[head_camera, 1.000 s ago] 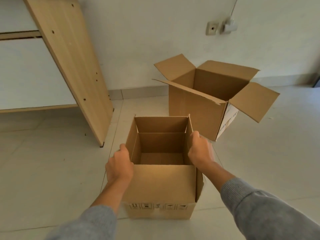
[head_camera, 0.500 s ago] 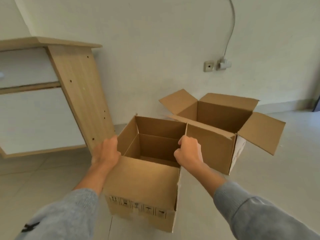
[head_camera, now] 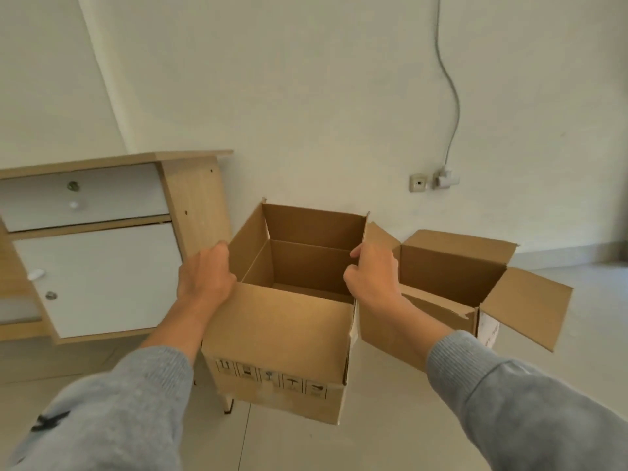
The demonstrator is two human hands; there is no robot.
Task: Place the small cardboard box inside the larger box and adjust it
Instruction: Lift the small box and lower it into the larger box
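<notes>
The small cardboard box (head_camera: 282, 338) is open-topped and empty, with handling symbols printed along its front. It is lifted off the floor and tilted a little. My left hand (head_camera: 204, 273) grips its left side flap and my right hand (head_camera: 372, 273) grips its right side flap. The larger box (head_camera: 445, 277) stands on the floor just right of and behind it, flaps spread open, with its inside empty as far as I can see. My right forearm crosses in front of its near wall.
A wooden cabinet (head_camera: 98, 266) with white drawer and door fronts stands at the left against the wall. A wall socket (head_camera: 418, 182) with a plugged-in adapter and cable sits above the larger box. Pale floor tiles (head_camera: 390, 436) lie below.
The small box has risen from the floor and been carried up and forward, beside the larger box. Both hands kept their hold on its side flaps. The view tilted upward.
</notes>
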